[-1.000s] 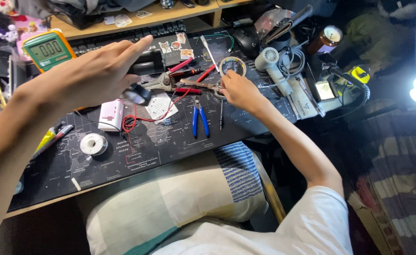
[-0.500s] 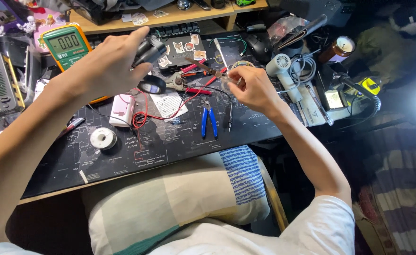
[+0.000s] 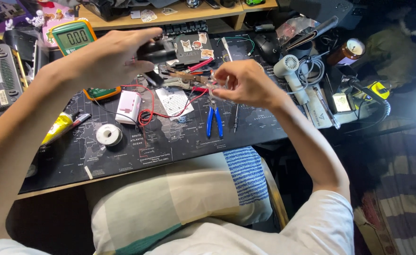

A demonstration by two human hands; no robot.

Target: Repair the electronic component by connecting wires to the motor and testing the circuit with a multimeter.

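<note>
My left hand (image 3: 106, 59) is raised above the desk and grips a black handled tool (image 3: 157, 51) whose dark end points down towards the mat. My right hand (image 3: 245, 84) hovers just to its right, fingers pinched on a small pale part (image 3: 211, 88) too tiny to make out. Beneath the hands lie red wires (image 3: 170, 113), a small paper sheet (image 3: 172, 101), red-handled tools (image 3: 196, 66) and blue-handled pliers (image 3: 214, 122) on the dark map-printed desk mat (image 3: 170, 141).
A green and orange multimeter (image 3: 73, 37) stands at the back left. A white and pink box (image 3: 128, 106), a solder spool (image 3: 108, 135) and a yellow tube (image 3: 59, 126) lie on the left. A white heat gun (image 3: 290, 71) and cables crowd the right. A striped pillow (image 3: 179, 198) covers my lap.
My left hand has closed on the black tool and lifted it to the right. My right hand has risen off the mat and come closer to the left hand.
</note>
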